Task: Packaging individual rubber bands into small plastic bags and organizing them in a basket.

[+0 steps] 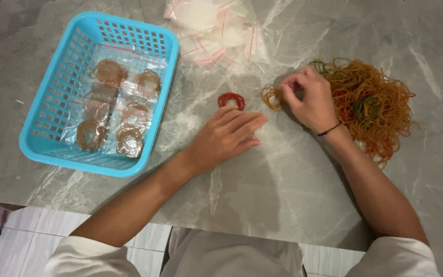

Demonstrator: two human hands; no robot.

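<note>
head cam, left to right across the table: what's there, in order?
blue basket holding bagged rubber bands → small red band bundle → left hand, flat on the table → right hand, fingers pinching at orange bands → loose rubber band pile.

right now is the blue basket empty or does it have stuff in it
Not empty. The basket holds several clear bags, each with a small bundle of rubber bands inside, lying flat on its bottom.

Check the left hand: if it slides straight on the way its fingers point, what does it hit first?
Likely the small red rubber band bundle, lying just beyond the left hand and its fingertips. They point up and slightly right, so they might instead skim past it.
</note>
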